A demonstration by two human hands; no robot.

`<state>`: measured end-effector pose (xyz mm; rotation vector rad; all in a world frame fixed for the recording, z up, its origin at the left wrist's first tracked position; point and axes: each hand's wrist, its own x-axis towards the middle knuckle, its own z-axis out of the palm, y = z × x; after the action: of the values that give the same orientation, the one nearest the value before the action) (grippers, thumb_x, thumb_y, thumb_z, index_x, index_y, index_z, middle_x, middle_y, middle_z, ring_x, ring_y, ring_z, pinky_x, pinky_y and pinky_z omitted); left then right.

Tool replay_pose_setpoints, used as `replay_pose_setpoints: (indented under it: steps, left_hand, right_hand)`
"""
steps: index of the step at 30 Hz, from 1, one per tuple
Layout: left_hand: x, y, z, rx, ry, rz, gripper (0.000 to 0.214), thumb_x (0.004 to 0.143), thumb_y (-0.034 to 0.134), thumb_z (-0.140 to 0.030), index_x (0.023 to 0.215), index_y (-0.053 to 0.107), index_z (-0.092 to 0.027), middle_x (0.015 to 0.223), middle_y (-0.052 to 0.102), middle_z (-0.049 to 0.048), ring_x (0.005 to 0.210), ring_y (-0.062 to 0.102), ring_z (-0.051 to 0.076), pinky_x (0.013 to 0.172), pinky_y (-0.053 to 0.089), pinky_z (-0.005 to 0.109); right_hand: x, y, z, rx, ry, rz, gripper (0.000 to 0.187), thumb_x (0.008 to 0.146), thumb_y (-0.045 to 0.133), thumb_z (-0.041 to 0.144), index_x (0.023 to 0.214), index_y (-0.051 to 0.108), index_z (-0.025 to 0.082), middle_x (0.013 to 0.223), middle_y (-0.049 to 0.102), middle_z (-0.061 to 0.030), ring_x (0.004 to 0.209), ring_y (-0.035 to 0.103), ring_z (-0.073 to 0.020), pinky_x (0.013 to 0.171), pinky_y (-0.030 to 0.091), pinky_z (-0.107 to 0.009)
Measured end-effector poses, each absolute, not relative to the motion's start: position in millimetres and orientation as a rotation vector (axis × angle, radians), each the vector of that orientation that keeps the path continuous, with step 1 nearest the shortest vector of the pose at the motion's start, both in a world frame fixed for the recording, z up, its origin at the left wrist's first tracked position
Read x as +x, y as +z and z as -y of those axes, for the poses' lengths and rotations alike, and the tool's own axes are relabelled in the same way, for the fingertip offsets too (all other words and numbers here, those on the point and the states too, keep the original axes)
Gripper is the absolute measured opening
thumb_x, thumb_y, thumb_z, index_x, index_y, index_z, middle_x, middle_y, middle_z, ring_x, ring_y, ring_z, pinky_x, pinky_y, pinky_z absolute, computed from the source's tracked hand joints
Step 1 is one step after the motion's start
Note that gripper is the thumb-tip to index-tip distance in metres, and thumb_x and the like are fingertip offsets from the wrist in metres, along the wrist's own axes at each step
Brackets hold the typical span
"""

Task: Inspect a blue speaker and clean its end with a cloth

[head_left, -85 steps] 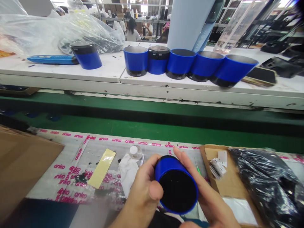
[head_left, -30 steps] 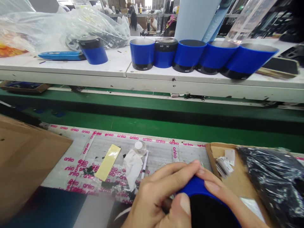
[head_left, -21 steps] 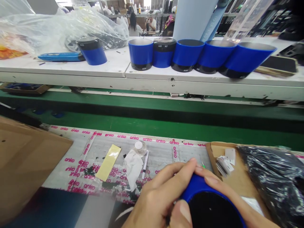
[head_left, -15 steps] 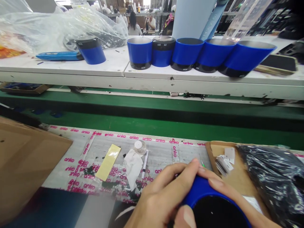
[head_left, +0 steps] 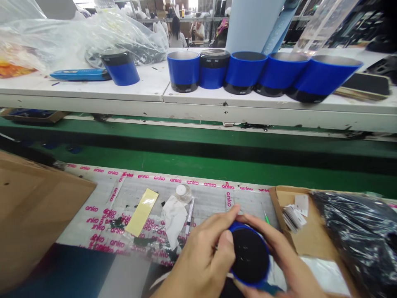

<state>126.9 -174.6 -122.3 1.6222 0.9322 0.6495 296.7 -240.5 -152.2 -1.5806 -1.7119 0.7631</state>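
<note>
Between my two hands I hold a round blue speaker housing, its black end face turned up toward me. My left hand grips its left side, with the thumb near the rim. Around the right side curl the fingers of my right hand; its thumb is low by the bottom edge. Left of my hands lie a white crumpled tissue, a pen, a small clear bottle with a white cap, and a yellow strip. A green-tipped tool lies beyond my right hand.
Several blue-and-black cylinders line the white shelf, beside a light blue tumbler. A blue cutter lies left. A cardboard tray with black plastic is at right, a cardboard box at left. People sit far back.
The blue housing has moved left and farther from me, and more of its black face shows. Both hands shifted with it, and my right fingers have moved along its right side.
</note>
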Motion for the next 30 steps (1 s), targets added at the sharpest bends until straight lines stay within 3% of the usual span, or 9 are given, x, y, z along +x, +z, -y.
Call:
replay_pose_setpoints:
  steps: [2,5,10,13,15,19,22,26,30]
  left_hand:
    - [122,-151,179,1.698,0.593,-1.109,0.043,0.095,0.041,-0.030,0.137,0.047,-0.033,0.137,0.056,0.0011,0.126,0.052,0.018,0.109,0.041,0.033]
    - [97,-192,185,1.646,0.738,-1.395,0.038,0.094,0.043,-0.034,0.130,0.053,-0.026,0.136,0.050,0.0092,0.125,0.049,0.024,0.105,0.043,0.043]
    - [30,-257,173,1.520,1.003,-1.805,0.031,0.093,0.049,-0.036,0.118,0.053,-0.019,0.120,0.053,0.0094,0.110,0.052,0.026,0.093,0.044,0.050]
    - [7,-293,155,1.544,0.972,-1.784,0.031,0.089,0.056,-0.035,0.115,0.055,-0.017,0.115,0.055,0.0076,0.107,0.054,0.025,0.089,0.047,0.048]
    - [8,-311,139,1.596,0.935,-1.664,0.042,0.087,0.061,-0.034,0.124,0.051,-0.019,0.124,0.053,0.0090,0.114,0.052,0.028,0.092,0.046,0.050]
    - [46,-339,101,1.673,0.962,-1.353,0.061,0.083,0.066,-0.036,0.137,0.041,-0.022,0.148,0.037,0.0109,0.134,0.036,0.034,0.107,0.031,0.061]
    - [78,-350,74,1.599,1.057,-1.270,0.045,0.087,0.062,-0.036,0.126,0.051,-0.018,0.131,0.054,0.0101,0.118,0.054,0.028,0.099,0.044,0.054]
    - [74,-333,57,1.484,1.221,-1.320,0.040,0.089,0.059,-0.037,0.122,0.052,-0.017,0.117,0.060,0.0084,0.100,0.062,0.022,0.085,0.053,0.044]
    - [21,-290,65,1.583,1.200,-1.328,0.056,0.081,0.067,-0.041,0.128,0.046,-0.019,0.122,0.056,0.0093,0.108,0.057,0.026,0.092,0.048,0.049]
  right_hand:
    - [292,-203,233,-1.585,0.755,1.769,0.072,0.079,0.063,0.021,0.141,0.028,0.026,0.141,0.046,-0.0078,0.127,0.050,-0.0226,0.105,0.046,-0.035]
    - [287,-297,222,-1.626,0.752,1.765,0.051,0.083,0.064,0.027,0.128,0.043,0.018,0.124,0.056,-0.0101,0.114,0.057,-0.0257,0.095,0.051,-0.047]
    - [287,-399,220,-1.758,0.648,1.731,0.040,0.090,0.058,0.040,0.122,0.052,0.017,0.118,0.057,-0.0087,0.108,0.057,-0.0244,0.091,0.049,-0.048]
    - [286,-400,223,-1.833,0.550,1.714,0.048,0.088,0.060,0.041,0.129,0.048,0.018,0.132,0.049,-0.0108,0.121,0.047,-0.0302,0.100,0.039,-0.057]
    - [275,-385,222,-1.837,0.522,1.718,0.048,0.089,0.059,0.038,0.132,0.045,0.020,0.137,0.044,-0.0109,0.127,0.041,-0.0316,0.103,0.035,-0.059]
    - [223,-365,205,-1.707,0.688,1.831,0.020,0.095,0.052,0.028,0.112,0.059,0.019,0.113,0.061,-0.0057,0.101,0.060,-0.0185,0.089,0.051,-0.040]
    - [177,-377,179,-1.780,0.736,1.802,0.017,0.093,0.056,0.027,0.106,0.061,0.017,0.112,0.062,-0.0056,0.100,0.061,-0.0184,0.088,0.051,-0.041]
    - [151,-401,151,-1.988,0.724,1.596,0.023,0.092,0.058,0.028,0.113,0.059,0.017,0.122,0.058,-0.0078,0.111,0.056,-0.0227,0.096,0.046,-0.048]
    - [157,-404,144,-1.966,0.879,1.405,0.018,0.091,0.059,0.030,0.103,0.062,0.016,0.119,0.059,-0.0069,0.110,0.055,-0.0219,0.095,0.046,-0.046]
